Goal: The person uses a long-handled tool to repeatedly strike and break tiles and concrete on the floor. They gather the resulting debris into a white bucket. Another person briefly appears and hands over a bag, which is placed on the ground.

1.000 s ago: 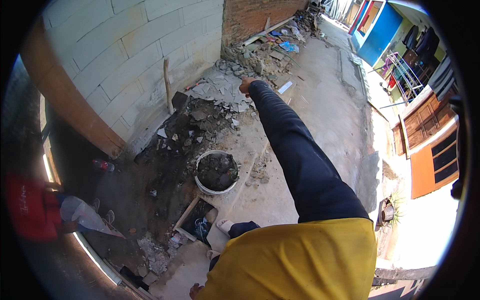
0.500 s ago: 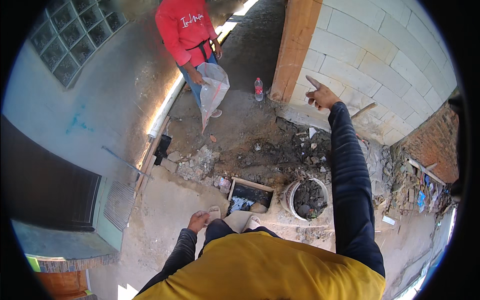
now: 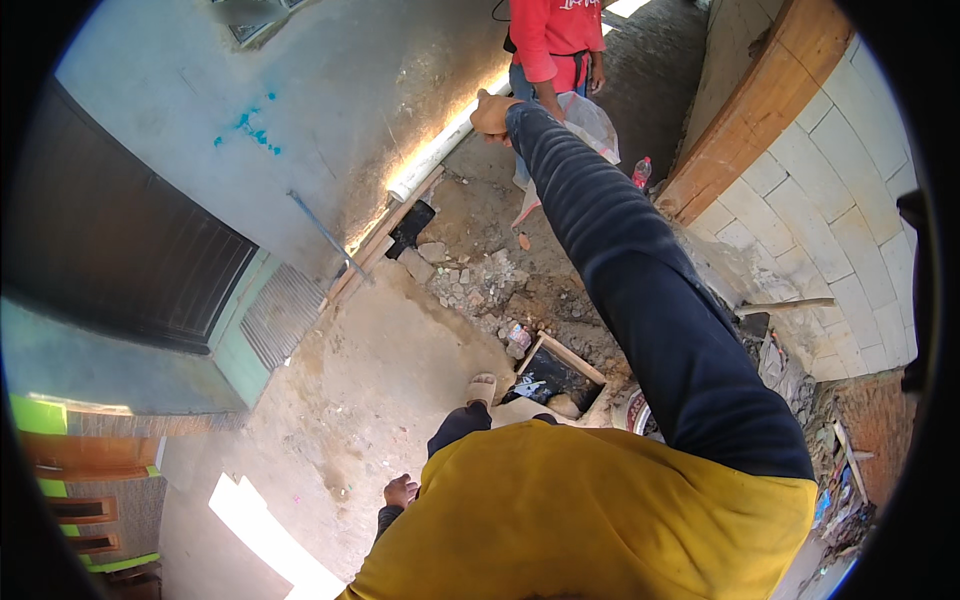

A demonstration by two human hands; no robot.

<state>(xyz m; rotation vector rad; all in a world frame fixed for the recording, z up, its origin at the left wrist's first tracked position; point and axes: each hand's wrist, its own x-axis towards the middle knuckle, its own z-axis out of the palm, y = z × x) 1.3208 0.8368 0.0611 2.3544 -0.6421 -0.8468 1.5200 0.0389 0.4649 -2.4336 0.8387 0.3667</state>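
Note:
My right arm reaches far forward across the view, and my right hand (image 3: 491, 115) is raised in front of the wall and white pipe. Its fingers look curled in, with nothing seen in them. Low beside my left hip hangs my left hand (image 3: 401, 490), fingers loosely bent and apart, holding nothing. Past my right hand stands a person in a red top (image 3: 548, 40), holding a whitish sack (image 3: 592, 125) partly hidden by my sleeve. In front of my feet is a framed rectangular pit (image 3: 570, 362) with dark water and a stone.
A bucket (image 3: 637, 410) is mostly hidden by my right arm. Rubble (image 3: 480, 280) lies beyond the pit, near a clear plastic bottle (image 3: 641, 172). A wooden post (image 3: 760, 105) and pale block wall (image 3: 850, 210) stand right. A thin rod (image 3: 325, 230) sticks up left.
My right hand has swung from the block wall leftward to before the pipe, its pointing finger no longer seen. My left hand has dropped lower. The view has turned left; the bucket is now mostly covered.

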